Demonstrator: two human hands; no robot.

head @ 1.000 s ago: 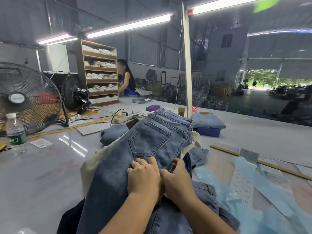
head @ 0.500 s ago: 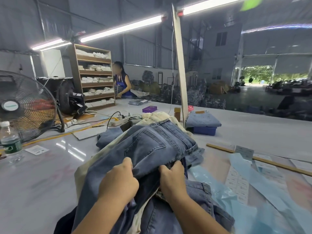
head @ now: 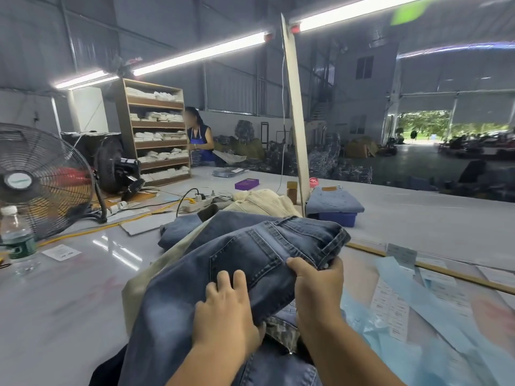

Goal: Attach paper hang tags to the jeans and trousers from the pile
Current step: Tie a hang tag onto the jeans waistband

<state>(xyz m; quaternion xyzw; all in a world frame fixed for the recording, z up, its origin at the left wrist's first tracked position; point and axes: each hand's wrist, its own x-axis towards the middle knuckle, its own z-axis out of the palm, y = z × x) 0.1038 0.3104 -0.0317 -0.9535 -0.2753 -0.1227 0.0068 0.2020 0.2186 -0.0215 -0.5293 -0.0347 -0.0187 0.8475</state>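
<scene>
Denim fills the near middle of the view: a pair of blue jeans [head: 250, 254] lies on top of the pile [head: 259, 203] of trousers on the white table [head: 418, 218], back pocket facing up, waistband end bunched toward the right. Both forearms reach in from the bottom edge and meet over this garment.

The left hand [head: 223, 313] lies knuckles-up on the leg fabric just below the pocket; its fingers [head: 231, 280] are bent and bite into the cloth, and the thumb side tucks under the folded edge, so it grips the jeans. The right hand [head: 317, 288] sits a little higher and to the right, its thumb [head: 296, 264] laid across the top of the denim near the pocket seam, the other fingers wrapped beneath the bunched waistband, also clutching the jeans. The two hands are near each other but apart, with a fold of denim between them.

Under the jeans are beige trousers [head: 262, 201] and other blue denim. Light blue plastic sheets [head: 418, 316] with strips of white printed labels [head: 390, 310] lie on the table to the right; whether these are the hang tags cannot be told. A wooden stick [head: 446, 271] lies past them. At the left stand a fan [head: 41, 179] and a water bottle [head: 16, 240]. Folded jeans on a blue box [head: 338, 218] sit beyond the pile, beside an upright post [head: 295, 112].
</scene>
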